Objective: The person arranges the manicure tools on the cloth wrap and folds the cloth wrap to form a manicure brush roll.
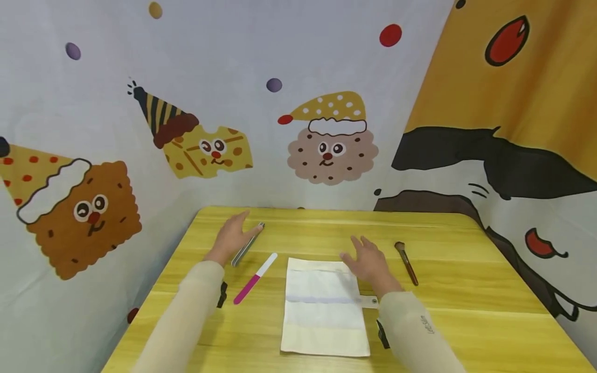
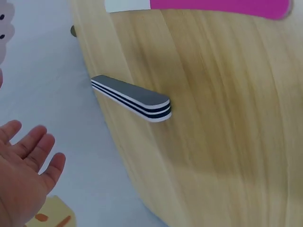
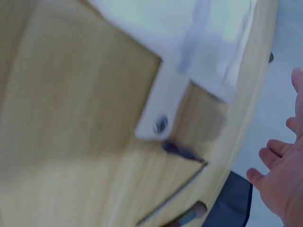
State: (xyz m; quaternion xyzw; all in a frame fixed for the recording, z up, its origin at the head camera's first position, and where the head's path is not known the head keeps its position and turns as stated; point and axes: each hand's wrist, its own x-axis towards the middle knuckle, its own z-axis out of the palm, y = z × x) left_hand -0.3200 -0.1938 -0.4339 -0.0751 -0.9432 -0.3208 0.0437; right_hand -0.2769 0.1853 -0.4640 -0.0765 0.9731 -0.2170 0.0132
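Note:
My left hand (image 1: 231,239) hovers with spread, relaxed fingers beside a grey nail buffer block (image 1: 246,247) with black-and-white striped edges, seen closer in the left wrist view (image 2: 135,97). A pink-and-white nail file (image 1: 255,280) lies to the right of the buffer. My right hand (image 1: 368,263), fingers loosely extended and holding nothing, is over the upper right corner of an unfolded white fabric pouch (image 1: 324,311). The pouch's snap tab (image 3: 163,101) sticks out rightward. In the right wrist view, a thin dark-tipped brush (image 3: 182,151) lies by the tab; the head view hides it.
A makeup brush (image 1: 407,264) with a brown handle lies right of my right hand. The yellow wood-grain table (image 1: 443,331) ends at a curtain (image 1: 261,191) printed with cartoon snacks, which stands close along its back and left sides.

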